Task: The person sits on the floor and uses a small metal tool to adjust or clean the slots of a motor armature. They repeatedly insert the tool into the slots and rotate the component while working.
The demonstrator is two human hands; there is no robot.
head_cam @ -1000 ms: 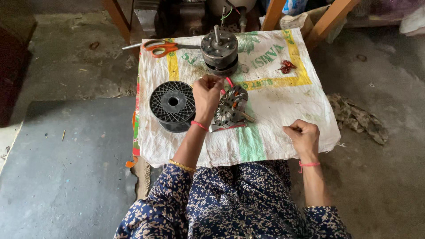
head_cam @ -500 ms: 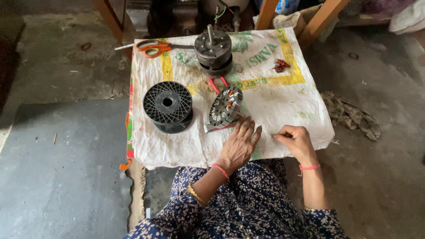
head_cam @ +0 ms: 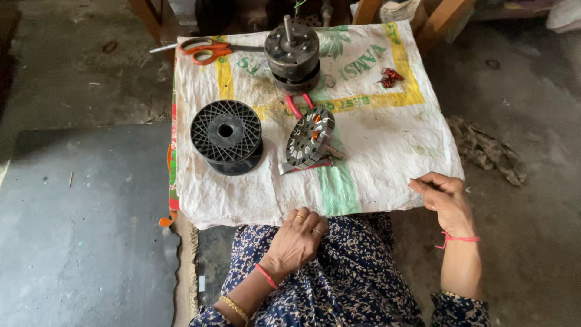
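My left hand point(head_cam: 298, 238) rests on my lap at the near edge of the white woven sack cloth point(head_cam: 375, 130), fingers loosely curled, holding nothing. At the cloth's right near corner my right hand point(head_cam: 446, 200) pinches or touches its edge. A metal motor stator point(head_cam: 310, 138) with slotted teeth and a shaft lies tilted in the middle of the cloth, clear of both hands. An empty black plastic spool point(head_cam: 226, 136) sits to its left. A dark round motor housing point(head_cam: 293, 52) with an upright shaft stands at the far side.
Orange-handled scissors point(head_cam: 206, 48) lie at the cloth's far left corner. A small red bundle point(head_cam: 391, 77) sits far right on the cloth. A crumpled rag point(head_cam: 488, 151) lies on the concrete floor at right. Wooden legs point(head_cam: 440, 21) stand beyond the cloth.
My left hand has left the stator and drawn back toward me, down to my lap. The stator stays tilted on the cloth. My right hand has stayed at the cloth's right corner.
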